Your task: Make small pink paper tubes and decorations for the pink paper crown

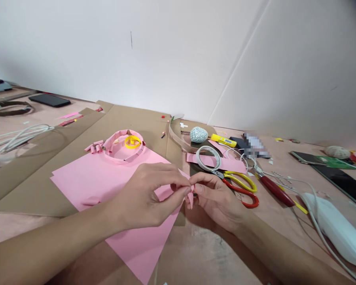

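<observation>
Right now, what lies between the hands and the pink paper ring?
The head view shows a flat pink paper sheet spanning from the pink paper ring to the left hand.

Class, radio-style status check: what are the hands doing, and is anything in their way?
Left hand, right hand: fingers pinching small pink paper piece. Red-and-yellow-handled scissors beside right hand, not obstructing.

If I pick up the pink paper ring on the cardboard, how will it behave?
The pink paper ring is probably very light and floppy, since its wall is a thin strip. It may crush if squeezed. Lying flat, it would likely slide, not roll.
</observation>
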A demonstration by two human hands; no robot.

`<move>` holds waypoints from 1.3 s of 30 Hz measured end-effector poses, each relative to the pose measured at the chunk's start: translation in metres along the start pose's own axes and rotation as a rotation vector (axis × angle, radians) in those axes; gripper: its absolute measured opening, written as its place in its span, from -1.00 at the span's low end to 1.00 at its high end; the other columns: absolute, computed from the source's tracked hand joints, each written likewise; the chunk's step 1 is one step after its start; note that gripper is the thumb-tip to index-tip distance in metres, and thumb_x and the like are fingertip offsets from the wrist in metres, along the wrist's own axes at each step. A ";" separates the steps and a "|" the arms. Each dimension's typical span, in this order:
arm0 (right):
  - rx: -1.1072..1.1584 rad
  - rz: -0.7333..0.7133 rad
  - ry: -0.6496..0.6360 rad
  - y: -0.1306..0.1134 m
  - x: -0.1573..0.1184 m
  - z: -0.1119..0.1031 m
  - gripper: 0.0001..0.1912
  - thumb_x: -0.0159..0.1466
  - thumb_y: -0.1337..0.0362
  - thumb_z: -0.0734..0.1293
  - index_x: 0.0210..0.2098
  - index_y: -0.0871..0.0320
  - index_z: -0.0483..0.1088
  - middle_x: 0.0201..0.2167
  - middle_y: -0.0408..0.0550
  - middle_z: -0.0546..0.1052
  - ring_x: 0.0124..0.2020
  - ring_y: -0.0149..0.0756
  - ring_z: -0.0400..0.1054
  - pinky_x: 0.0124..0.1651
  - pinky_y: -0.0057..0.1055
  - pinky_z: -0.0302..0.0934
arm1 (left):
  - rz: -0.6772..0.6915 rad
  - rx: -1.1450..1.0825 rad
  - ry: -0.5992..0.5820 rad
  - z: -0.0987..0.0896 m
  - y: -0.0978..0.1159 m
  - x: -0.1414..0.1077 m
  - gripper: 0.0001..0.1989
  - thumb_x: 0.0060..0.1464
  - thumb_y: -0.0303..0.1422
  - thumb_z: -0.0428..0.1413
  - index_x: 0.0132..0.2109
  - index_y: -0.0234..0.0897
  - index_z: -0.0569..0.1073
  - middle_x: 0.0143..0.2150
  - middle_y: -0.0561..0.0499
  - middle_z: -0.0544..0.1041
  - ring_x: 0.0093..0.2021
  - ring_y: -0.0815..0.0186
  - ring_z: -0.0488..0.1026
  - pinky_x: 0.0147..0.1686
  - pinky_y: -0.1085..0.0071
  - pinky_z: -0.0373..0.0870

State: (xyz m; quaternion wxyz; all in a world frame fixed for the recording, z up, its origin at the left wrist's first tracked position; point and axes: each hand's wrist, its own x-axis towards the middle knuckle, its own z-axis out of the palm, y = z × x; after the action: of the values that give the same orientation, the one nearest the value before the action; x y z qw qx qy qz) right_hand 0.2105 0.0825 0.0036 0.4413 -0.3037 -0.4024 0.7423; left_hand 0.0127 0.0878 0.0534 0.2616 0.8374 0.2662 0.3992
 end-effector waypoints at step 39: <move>-0.016 -0.075 0.178 0.001 0.006 -0.002 -0.84 0.04 0.29 0.59 -0.37 0.10 0.62 -0.44 -0.13 0.61 -0.46 -0.42 0.44 -0.38 -0.48 0.35 | -0.056 0.097 -0.028 0.012 -0.021 -0.007 -0.76 0.22 -0.57 0.08 -0.05 -0.26 0.56 -0.21 -0.03 0.58 -0.24 0.32 0.49 -0.26 0.42 0.39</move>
State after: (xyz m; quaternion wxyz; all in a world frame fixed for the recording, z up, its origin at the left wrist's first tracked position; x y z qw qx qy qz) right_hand 0.2091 0.0884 0.0009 0.5002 -0.3568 -0.3786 0.6922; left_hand 0.0134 0.0962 0.0297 0.2354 0.8469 0.3052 0.3665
